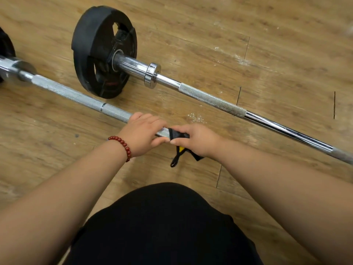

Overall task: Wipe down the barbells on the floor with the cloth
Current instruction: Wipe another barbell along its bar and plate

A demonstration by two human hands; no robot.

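Two chrome barbells lie side by side on the wooden floor. The near barbell runs from the left edge down to my hands. My left hand, with a red bead bracelet on the wrist, grips its knurled shaft. Right beside it my right hand holds a black and yellow cloth wrapped round the same shaft; a black loop of the cloth hangs below. The far barbell carries a black weight plate at its left end and runs off to the right edge.
Another black plate on the near barbell shows at the left edge. White scuff marks dot the wooden floor beyond the bars. My black-clad body fills the bottom middle of the view.
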